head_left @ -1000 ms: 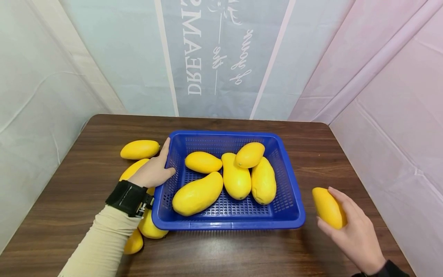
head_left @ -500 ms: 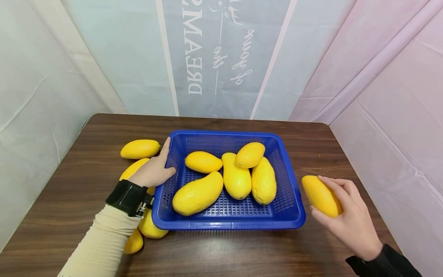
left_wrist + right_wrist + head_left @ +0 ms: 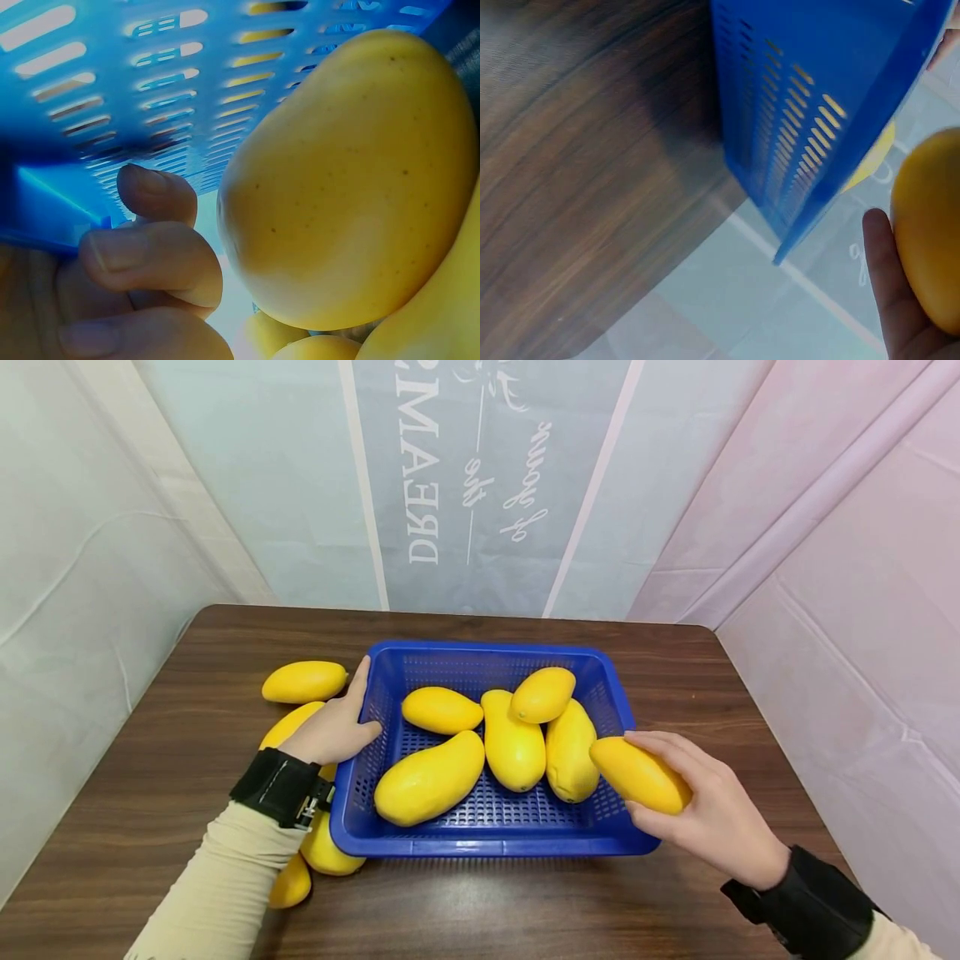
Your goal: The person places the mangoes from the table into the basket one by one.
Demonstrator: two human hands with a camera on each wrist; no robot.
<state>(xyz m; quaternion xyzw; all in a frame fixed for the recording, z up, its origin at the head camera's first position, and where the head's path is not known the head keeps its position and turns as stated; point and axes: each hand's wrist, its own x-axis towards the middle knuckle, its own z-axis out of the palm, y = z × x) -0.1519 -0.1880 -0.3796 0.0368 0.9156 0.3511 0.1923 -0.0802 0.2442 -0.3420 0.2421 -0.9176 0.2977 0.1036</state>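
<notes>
1. Where the dark wood-grain counter (image 3: 495,910) ends at the back, a pale blue cloth (image 3: 285,527) with white lettering (image 3: 422,518) hangs behind it; white sheeting (image 3: 862,693) rises on the right.
2. A blue perforated basket (image 3: 495,846) sits on the counter, with five yellow mangoes (image 3: 429,778) inside; a small mango (image 3: 543,695) lies on top of two others.
3. Outside the basket, at its left, lie more mangoes: a back mango (image 3: 303,682) in full view, the rest partly hidden by the left arm. One large mango (image 3: 352,187) is close against the perforated side.
4. The left hand (image 3: 330,732) grips the basket's left rim, its index finger straight along the edge, its other fingers (image 3: 157,259) curled beneath.
5. The right hand (image 3: 708,806) comes in from the right, parted just the width of the held mango (image 3: 640,774), thumb on the near side and fingers over the far side. That fruit is above the basket's right rim. Black straps (image 3: 802,893) circle both wrists.
</notes>
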